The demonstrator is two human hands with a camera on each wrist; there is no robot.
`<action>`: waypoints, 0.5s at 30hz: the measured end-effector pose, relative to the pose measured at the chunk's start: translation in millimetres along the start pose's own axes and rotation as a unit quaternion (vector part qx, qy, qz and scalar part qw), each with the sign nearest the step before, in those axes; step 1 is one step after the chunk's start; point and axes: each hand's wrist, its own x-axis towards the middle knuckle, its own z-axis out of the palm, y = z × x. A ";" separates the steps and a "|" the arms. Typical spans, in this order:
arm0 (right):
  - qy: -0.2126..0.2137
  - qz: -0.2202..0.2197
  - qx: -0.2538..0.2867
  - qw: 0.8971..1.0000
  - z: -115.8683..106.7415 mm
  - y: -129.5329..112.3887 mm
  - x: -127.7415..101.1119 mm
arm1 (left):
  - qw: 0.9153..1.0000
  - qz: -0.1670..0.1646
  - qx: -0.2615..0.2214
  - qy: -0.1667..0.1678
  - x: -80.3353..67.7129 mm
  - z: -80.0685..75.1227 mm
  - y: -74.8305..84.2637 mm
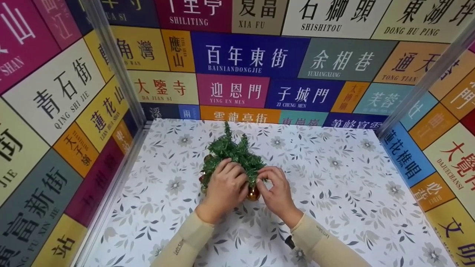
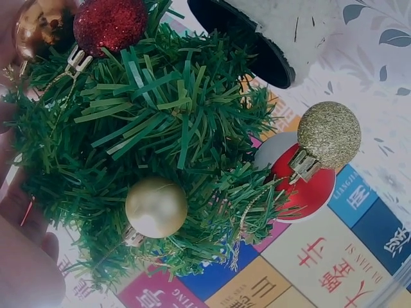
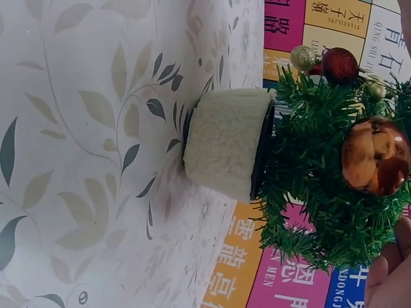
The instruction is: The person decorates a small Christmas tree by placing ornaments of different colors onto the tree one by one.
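Observation:
A small artificial Christmas tree (image 1: 230, 146) stands in a fuzzy white pot (image 3: 226, 144) on the table. My left hand (image 1: 227, 181) is against its near left side, fingers curled into the branches. On the right, my right hand (image 1: 276, 187) pinches at a branch tip with thumb and forefinger, just above a shiny copper ball (image 3: 377, 156). In the left wrist view hang a red glitter ball (image 2: 110, 25), a pale gold ball (image 2: 156, 206), a gold glitter ball (image 2: 329, 135) and a red-and-white ball (image 2: 311, 196). The left palm hides part of the tree.
A white cloth with leaf patterns covers the table (image 1: 334, 207). Panels with Chinese place names (image 1: 248, 55) wall it in at the back and both sides. Metal corner posts (image 1: 118, 66) stand at the back corners. A small black object (image 1: 289, 242) shows beside the right sleeve.

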 end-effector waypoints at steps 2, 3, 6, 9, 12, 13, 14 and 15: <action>0.005 0.007 0.007 1.000 0.4 0.4 0.5 | 1.000 -0.001 -0.001 0.000 -0.1 0.4 -0.4; 0.004 0.012 0.007 1.000 0.7 0.4 0.6 | 1.000 0.000 0.000 0.000 -0.2 0.5 -0.6; -0.011 0.025 -0.015 1.000 1.6 1.1 -0.2 | 1.000 0.001 -0.001 0.003 -1.2 1.6 -1.2; -0.034 0.018 -0.046 0.998 1.8 2.0 -2.4 | 1.000 0.004 -0.001 0.008 -1.9 2.1 -1.6; -0.045 -0.013 -0.070 0.996 1.4 3.4 -5.1 | 1.000 0.007 -0.001 0.010 -1.7 1.7 -2.0; -0.047 -0.024 -0.077 0.996 1.2 3.5 -5.6 | 1.000 0.008 -0.001 0.009 -1.5 1.2 -2.2; -0.047 -0.035 -0.081 0.995 1.1 3.5 -5.7 | 1.000 0.009 -0.002 0.009 -1.1 0.5 -2.4; -0.046 -0.043 -0.083 0.995 1.0 3.4 -5.8 | 1.000 0.009 -0.003 0.009 -0.9 0.0 -2.6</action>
